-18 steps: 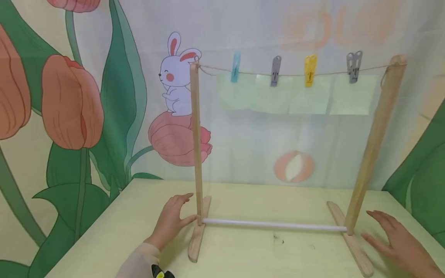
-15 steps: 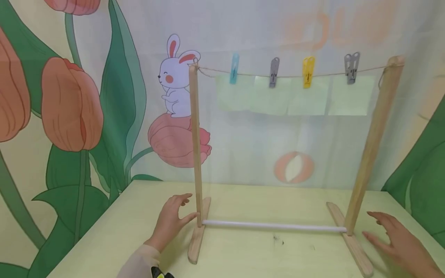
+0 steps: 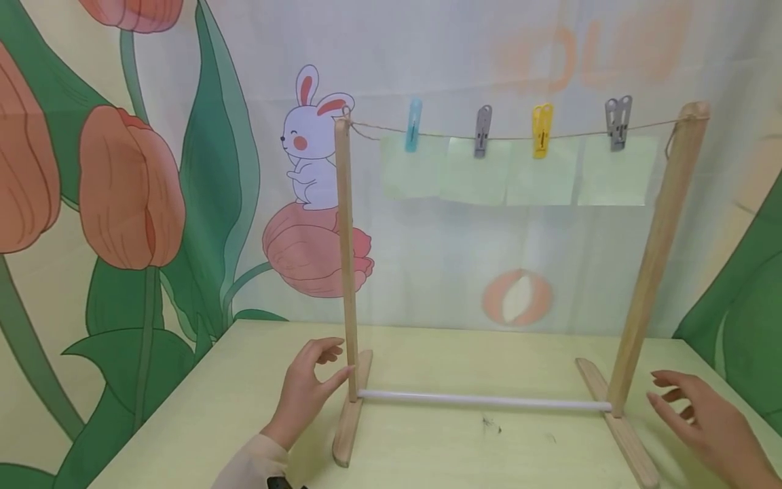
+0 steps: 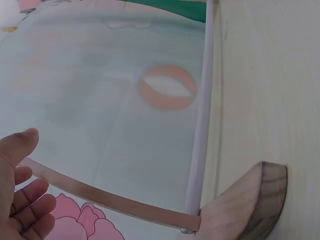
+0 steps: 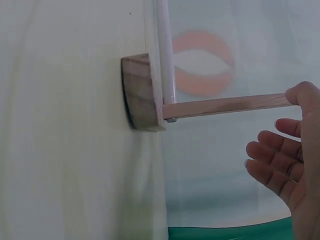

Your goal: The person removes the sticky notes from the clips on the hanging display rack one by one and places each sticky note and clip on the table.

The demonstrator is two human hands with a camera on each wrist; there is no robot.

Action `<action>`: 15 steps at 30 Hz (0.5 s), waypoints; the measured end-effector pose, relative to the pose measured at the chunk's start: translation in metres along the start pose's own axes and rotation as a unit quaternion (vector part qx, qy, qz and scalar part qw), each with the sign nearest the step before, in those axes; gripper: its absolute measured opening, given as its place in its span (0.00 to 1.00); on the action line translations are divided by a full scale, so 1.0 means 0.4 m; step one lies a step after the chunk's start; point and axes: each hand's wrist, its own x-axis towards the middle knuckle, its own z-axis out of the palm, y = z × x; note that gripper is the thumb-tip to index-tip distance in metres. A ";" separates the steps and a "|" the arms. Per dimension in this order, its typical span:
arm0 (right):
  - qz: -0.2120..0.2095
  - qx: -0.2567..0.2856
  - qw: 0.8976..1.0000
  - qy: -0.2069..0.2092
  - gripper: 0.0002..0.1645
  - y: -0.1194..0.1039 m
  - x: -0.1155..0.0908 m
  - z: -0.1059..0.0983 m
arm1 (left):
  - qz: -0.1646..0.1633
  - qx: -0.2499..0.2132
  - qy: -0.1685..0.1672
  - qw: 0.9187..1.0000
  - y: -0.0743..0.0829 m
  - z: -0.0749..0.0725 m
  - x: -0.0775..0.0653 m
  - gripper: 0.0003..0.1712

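Observation:
A wooden drying stand stands on the table, with a left post (image 3: 346,258), a right post (image 3: 656,265) and a white crossbar (image 3: 482,400) low between them. Along the twine (image 3: 452,135) at its top hang several pale green paper squares (image 3: 540,176), held by blue (image 3: 413,125), grey (image 3: 482,132) and yellow (image 3: 541,132) clothespins and another grey clothespin (image 3: 618,122). My left hand (image 3: 303,390) is beside the left post's foot, fingers loosely bent, thumb tip at the post; contact is unclear. Outside the right post, apart from it, my right hand (image 3: 709,418) has relaxed, half-curled fingers and holds nothing.
The stand's feet, left (image 3: 352,411) and right (image 3: 618,424), rest on a pale yellow table (image 3: 427,448). Behind the table hangs a cloth backdrop (image 3: 427,272) printed with tulips and a rabbit. Small dark marks (image 3: 491,425) show on the tabletop before the crossbar.
My right hand has shifted slightly outward, its fingers a little more bent. My left hand has turned slightly, its fingertips a bit farther right. The stand stays put; the head view tilts slightly.

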 end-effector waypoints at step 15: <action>-0.021 0.027 0.998 0.061 0.14 -0.075 -0.002 -0.028 | -0.070 -0.103 0.003 0.992 0.078 -0.014 0.012 0.18</action>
